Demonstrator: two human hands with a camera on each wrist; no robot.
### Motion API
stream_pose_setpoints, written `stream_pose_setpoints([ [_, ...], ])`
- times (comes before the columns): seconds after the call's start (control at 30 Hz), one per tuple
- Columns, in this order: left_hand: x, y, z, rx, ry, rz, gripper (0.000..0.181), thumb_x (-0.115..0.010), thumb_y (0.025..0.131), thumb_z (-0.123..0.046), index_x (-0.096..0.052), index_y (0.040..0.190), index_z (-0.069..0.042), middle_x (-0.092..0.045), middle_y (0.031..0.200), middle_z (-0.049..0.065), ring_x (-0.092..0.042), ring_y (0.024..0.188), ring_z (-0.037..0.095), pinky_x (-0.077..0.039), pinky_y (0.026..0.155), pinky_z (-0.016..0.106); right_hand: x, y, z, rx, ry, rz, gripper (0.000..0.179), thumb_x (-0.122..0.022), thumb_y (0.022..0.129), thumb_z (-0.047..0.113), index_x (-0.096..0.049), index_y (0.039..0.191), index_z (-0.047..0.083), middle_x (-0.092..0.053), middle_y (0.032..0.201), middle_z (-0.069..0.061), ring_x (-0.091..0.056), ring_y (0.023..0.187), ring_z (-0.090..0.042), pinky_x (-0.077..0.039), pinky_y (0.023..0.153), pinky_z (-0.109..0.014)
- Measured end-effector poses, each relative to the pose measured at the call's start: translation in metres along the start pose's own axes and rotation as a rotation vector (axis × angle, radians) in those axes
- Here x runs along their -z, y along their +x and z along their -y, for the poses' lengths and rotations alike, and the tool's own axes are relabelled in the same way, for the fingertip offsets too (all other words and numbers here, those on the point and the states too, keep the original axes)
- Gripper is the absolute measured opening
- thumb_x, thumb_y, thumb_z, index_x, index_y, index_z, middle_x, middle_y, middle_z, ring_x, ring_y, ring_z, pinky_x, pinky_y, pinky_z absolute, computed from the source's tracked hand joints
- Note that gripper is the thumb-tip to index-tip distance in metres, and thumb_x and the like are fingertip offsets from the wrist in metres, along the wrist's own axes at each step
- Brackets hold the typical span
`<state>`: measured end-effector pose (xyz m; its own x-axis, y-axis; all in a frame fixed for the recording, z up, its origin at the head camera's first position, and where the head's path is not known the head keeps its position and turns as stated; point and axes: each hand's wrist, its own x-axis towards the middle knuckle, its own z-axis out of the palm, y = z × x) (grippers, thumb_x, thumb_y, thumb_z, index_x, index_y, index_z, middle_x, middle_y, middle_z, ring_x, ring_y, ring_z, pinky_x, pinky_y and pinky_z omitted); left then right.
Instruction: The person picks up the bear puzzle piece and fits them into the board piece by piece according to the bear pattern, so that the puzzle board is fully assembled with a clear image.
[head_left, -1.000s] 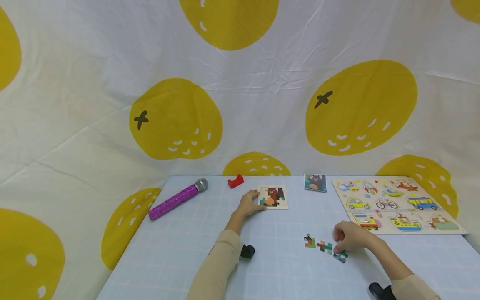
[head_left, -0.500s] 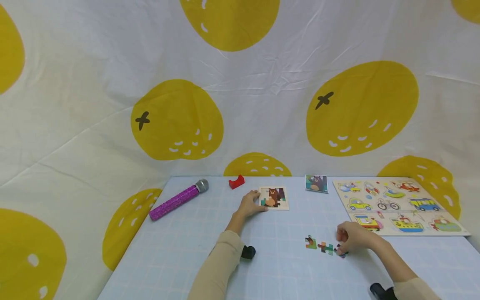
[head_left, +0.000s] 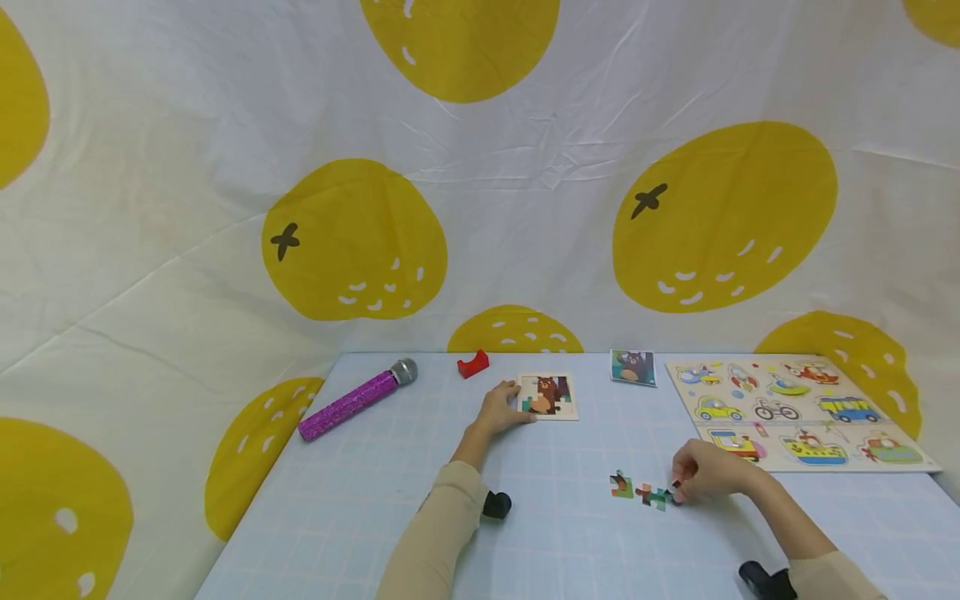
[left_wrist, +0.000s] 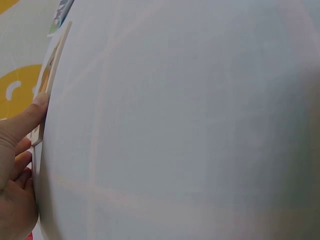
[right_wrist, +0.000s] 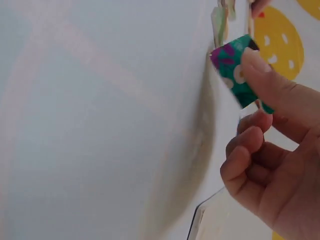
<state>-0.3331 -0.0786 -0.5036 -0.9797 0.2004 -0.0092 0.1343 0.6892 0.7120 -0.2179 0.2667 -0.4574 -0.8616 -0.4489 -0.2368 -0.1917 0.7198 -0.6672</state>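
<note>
My left hand (head_left: 498, 410) holds the near left corner of a small jigsaw frame (head_left: 547, 396) showing a partly assembled bear picture. In the left wrist view, the thumb presses along the frame's edge (left_wrist: 55, 65) while the other fingers curl beside it. My right hand (head_left: 708, 472) pinches a green and purple jigsaw piece (right_wrist: 232, 75) between thumb and fingers, tilted and lifted off the table. Just left of this hand, two more jigsaw pieces lie on the cloth: a green and brown one (head_left: 622, 487) and a brown and teal one (head_left: 649, 495).
A bear picture card (head_left: 633, 367) lies at the back. On the right is a large vehicle puzzle board (head_left: 802, 412), close to my right hand. A purple glitter microphone (head_left: 352, 406) and a small red object (head_left: 472, 363) lie back left. A fruit-print curtain hangs behind.
My right hand has taken up the rightmost jigsaw piece from the table and tilted it up between the fingertips. My left hand stays at the jigsaw frame.
</note>
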Motion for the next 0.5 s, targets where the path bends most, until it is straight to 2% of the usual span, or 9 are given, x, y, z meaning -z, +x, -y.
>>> stream_pose_setpoints([
  [0.13, 0.000, -0.001, -0.001, 0.012, -0.017, 0.003, 0.072, -0.080, 0.075, -0.025, -0.049, 0.134, 0.002, -0.040, 0.145, 0.015, -0.029, 0.138, 0.033, -0.027, 0.111, 0.046, 0.009, 0.009, -0.002, 0.153, 0.165, 0.044, 0.015, -0.066, 0.087, 0.015, -0.060, 0.087, 0.001, -0.061, 0.075, -0.007, -0.055, 0.066, -0.018, -0.048, 0.058, -0.022],
  [0.23, 0.000, -0.001, 0.000, 0.019, -0.017, 0.005, 0.072, -0.080, 0.076, -0.026, -0.049, 0.135, 0.001, -0.039, 0.146, 0.014, -0.029, 0.138, 0.032, -0.027, 0.111, 0.046, 0.014, 0.018, 0.002, 0.174, 0.295, 0.024, 0.021, -0.061, 0.092, 0.015, -0.056, 0.098, -0.005, -0.066, 0.085, -0.016, -0.062, 0.070, -0.024, -0.055, 0.064, -0.026],
  [0.3, 0.000, -0.001, 0.000, 0.019, -0.012, 0.005, 0.072, -0.080, 0.076, -0.026, -0.049, 0.135, 0.001, -0.039, 0.146, 0.014, -0.029, 0.138, 0.032, -0.027, 0.111, 0.046, 0.017, 0.024, 0.008, 0.185, 0.352, -0.021, 0.026, -0.059, 0.093, 0.014, -0.054, 0.105, -0.009, -0.065, 0.091, -0.023, -0.065, 0.074, -0.027, -0.057, 0.068, -0.028],
  [0.4, 0.000, -0.002, -0.001, 0.014, -0.008, 0.003, 0.072, -0.079, 0.076, -0.026, -0.048, 0.135, 0.001, -0.039, 0.146, 0.015, -0.029, 0.138, 0.032, -0.027, 0.111, 0.046, 0.018, 0.033, 0.019, 0.218, 0.384, -0.119, 0.031, -0.058, 0.093, 0.012, -0.052, 0.114, -0.011, -0.063, 0.096, -0.028, -0.065, 0.074, -0.024, -0.057, 0.069, -0.027],
  [0.5, 0.001, -0.001, -0.002, 0.008, -0.007, 0.004, 0.073, -0.080, 0.076, -0.026, -0.048, 0.135, 0.002, -0.039, 0.146, 0.015, -0.029, 0.138, 0.032, -0.027, 0.111, 0.046, 0.020, 0.042, 0.033, 0.261, 0.372, -0.223, 0.035, -0.057, 0.093, 0.011, -0.051, 0.121, -0.010, -0.061, 0.097, -0.025, -0.062, 0.073, -0.020, -0.057, 0.069, -0.026],
])
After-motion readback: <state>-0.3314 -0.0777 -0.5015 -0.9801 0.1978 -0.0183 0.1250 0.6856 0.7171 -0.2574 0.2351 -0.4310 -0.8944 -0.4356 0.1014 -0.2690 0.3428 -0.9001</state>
